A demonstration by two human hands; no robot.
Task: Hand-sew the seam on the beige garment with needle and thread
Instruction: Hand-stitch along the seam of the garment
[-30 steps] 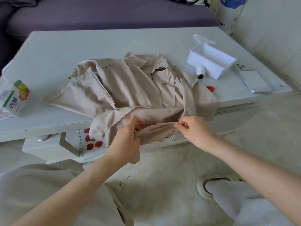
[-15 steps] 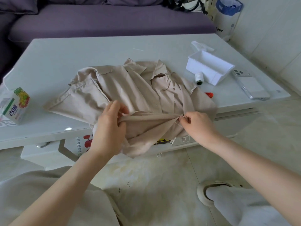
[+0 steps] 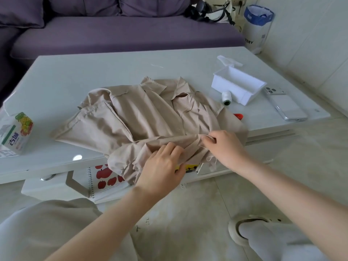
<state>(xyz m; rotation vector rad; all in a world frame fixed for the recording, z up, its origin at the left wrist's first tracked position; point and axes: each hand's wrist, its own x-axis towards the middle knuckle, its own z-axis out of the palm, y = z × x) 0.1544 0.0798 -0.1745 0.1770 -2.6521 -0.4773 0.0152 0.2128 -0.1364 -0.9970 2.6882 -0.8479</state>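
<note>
Lying crumpled on the white table (image 3: 75, 81), the beige garment (image 3: 143, 117) has its near part hanging over the table's front edge, right where both hands are. Left hand (image 3: 163, 166) grips the hanging fold, fingers curled over the cloth. Right hand (image 3: 224, 146), just to its right, pinches the folded edge between thumb and forefinger; the needle is too small to make out. Loose pale thread (image 3: 211, 161) dangles below the right hand. The hands are near each other, not touching, with a strip of cloth between them. Thread spool (image 3: 226, 96) lies beside a white box (image 3: 239, 87) behind the garment, well apart from the hands. Phone (image 3: 286, 106) at far right, juice carton (image 3: 16, 132) at far left.
</note>
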